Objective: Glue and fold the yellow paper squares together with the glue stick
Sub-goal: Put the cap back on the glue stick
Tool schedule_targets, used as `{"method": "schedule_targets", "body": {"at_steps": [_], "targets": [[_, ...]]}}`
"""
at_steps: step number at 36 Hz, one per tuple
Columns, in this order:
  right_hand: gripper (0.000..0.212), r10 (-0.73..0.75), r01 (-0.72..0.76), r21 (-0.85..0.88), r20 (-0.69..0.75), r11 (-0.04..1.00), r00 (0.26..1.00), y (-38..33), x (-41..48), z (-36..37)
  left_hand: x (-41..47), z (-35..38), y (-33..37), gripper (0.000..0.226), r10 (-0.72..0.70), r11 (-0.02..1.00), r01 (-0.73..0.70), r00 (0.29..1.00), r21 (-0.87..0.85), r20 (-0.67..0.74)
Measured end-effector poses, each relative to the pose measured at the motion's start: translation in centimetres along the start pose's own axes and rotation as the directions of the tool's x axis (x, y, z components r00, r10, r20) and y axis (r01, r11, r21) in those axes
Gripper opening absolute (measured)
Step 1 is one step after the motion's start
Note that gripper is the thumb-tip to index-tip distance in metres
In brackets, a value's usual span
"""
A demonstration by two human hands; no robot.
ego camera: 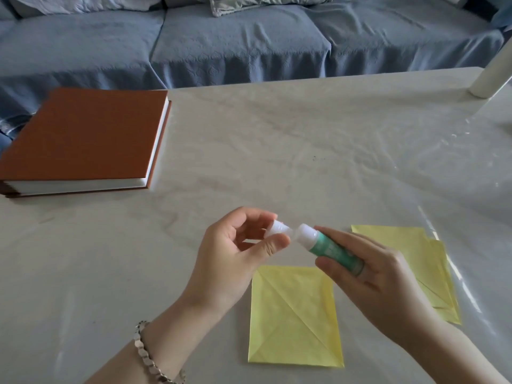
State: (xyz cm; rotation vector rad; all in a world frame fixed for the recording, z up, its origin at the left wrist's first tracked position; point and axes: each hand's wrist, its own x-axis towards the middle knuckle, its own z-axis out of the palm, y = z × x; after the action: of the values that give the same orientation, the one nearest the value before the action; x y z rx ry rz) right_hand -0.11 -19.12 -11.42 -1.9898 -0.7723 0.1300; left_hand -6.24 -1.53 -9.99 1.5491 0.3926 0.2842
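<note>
paper squares [295,317]: matt, creased | table [249,151]: glossy | book [83,134]: matt cloth-like cover

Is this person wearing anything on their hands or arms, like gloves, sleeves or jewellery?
No gloves and no sleeves are in view. The wrist of the left hand carries a silver-coloured bracelet of small flat links. Nothing worn clearly shows on the right hand.

Blue-covered sofa [221,42] w/ cushions behind pale table [277,139]; daylight glare.
</note>
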Motion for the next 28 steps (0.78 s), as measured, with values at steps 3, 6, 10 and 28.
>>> {"method": "schedule_targets", "body": {"at_steps": [3, 6, 10, 28], "targets": [[0.041, -0.018, 0.018, -0.029, 0.018, 0.999, 1.000, -0.1, 0.3, -0.4, -0.1, 0.0, 0.0, 0.026, -0.017, 1.000, 0.017, 1.000, -0.017, 0.025], [0.043, -0.035, 0.039, -0.076, 0.055, 0.996, 0.998, -0.2, 0.4, -0.4, -0.3, 0.3, 0.2, 0.028, -0.011, 0.997, 0.014, 0.999, -0.075, 0.040], [0.040, -0.033, 0.041, -0.096, 0.090, 0.994, 0.995, -0.2, 0.4, -0.3, -0.6, 0.7, 0.6, 0.031, 0.020, 0.999, -0.017, 0.997, -0.045, 0.070], [0.042, -0.099, 0.106, -0.060, 0.112, 0.993, 0.989, -1.2, 0.5, -0.5, -1.5, -0.8, 0.1, 0.026, 0.024, 0.999, -0.029, 0.972, 0.018, 0.235]]}}
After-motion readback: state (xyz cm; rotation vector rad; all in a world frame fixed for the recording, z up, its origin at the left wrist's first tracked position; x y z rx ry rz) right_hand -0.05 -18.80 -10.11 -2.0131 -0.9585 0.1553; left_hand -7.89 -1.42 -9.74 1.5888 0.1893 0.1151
